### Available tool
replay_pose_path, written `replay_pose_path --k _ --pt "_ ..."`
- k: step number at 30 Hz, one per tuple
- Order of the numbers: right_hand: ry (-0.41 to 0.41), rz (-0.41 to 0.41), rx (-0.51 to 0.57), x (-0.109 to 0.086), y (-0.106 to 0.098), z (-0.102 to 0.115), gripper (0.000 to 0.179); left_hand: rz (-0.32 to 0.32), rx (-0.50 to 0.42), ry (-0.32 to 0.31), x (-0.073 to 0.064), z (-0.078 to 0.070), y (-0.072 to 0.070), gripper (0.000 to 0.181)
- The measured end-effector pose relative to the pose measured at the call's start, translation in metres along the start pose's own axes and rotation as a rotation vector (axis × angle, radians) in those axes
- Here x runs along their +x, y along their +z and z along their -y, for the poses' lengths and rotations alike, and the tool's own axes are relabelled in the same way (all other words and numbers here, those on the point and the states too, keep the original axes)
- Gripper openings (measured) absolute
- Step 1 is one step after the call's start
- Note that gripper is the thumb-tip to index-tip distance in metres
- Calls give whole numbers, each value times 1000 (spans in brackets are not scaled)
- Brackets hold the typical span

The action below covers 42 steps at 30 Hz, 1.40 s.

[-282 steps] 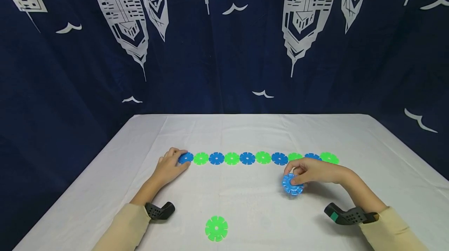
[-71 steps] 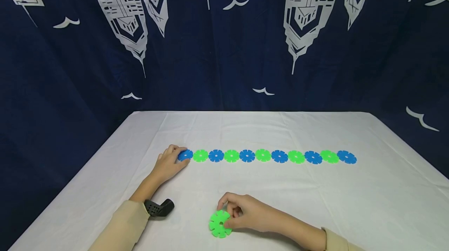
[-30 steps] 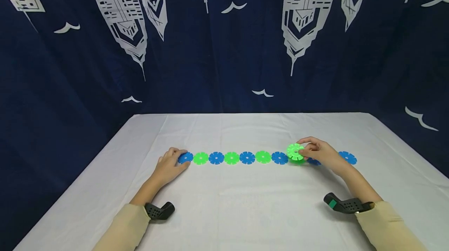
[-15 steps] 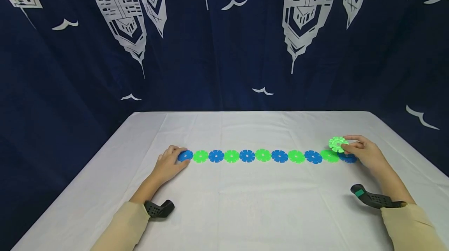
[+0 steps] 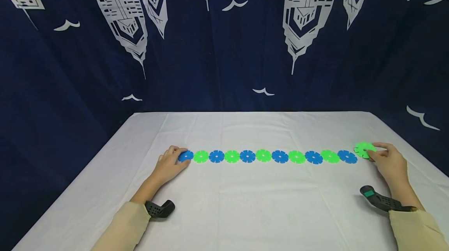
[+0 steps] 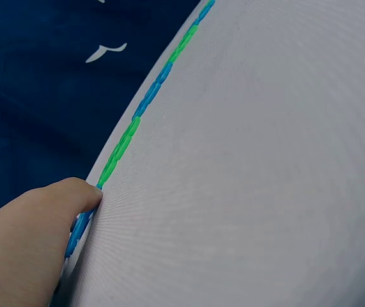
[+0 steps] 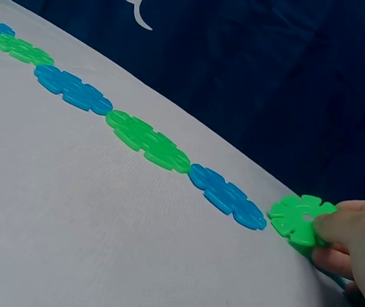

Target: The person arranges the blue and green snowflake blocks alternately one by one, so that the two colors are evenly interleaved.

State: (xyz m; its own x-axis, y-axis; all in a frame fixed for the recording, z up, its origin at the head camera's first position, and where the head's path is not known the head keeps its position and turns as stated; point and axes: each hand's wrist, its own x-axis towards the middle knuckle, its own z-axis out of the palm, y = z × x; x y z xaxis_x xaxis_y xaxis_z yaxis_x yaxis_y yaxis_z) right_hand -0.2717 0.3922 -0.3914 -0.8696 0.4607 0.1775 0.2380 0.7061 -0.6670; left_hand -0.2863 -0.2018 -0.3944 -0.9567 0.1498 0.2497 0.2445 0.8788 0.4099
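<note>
A row of notched plastic discs, blue and green by turns, lies flat across the white table. At its left end my left hand holds the blue disc between thumb and fingers. Beyond the row's right end, my right hand pinches a green disc at its right edge. In the right wrist view this green disc is tilted, close over the table, with a small gap to the last blue disc. The thumb covers part of it.
The row's other discs, such as a green one in the middle, sit edge to edge. Behind the table hangs a dark blue curtain with white printed buildings and birds. Black bands are on both wrists.
The right hand has taken the green disc from the table's front, carried it rightward over the row and lowered it past the end. Earlier it added the last blue disc. The left hand stays put.
</note>
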Motion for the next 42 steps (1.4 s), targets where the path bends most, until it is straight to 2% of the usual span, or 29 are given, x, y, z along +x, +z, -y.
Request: replay_pose_path --k 7,14,23,42 --pt "14 13 -68 -3 1 -2 51 1 8 -6 0 -1 1 52" --pt "-70 -6 -128 -6 4 -1 45 -2 9 -5 0 -1 1 51" --pt "-89 4 -145 -8 5 -1 46 -2 5 0 0 0 2 52" --pt "-77 10 -142 -8 6 -1 45 -7 3 -2 -1 -1 1 51"
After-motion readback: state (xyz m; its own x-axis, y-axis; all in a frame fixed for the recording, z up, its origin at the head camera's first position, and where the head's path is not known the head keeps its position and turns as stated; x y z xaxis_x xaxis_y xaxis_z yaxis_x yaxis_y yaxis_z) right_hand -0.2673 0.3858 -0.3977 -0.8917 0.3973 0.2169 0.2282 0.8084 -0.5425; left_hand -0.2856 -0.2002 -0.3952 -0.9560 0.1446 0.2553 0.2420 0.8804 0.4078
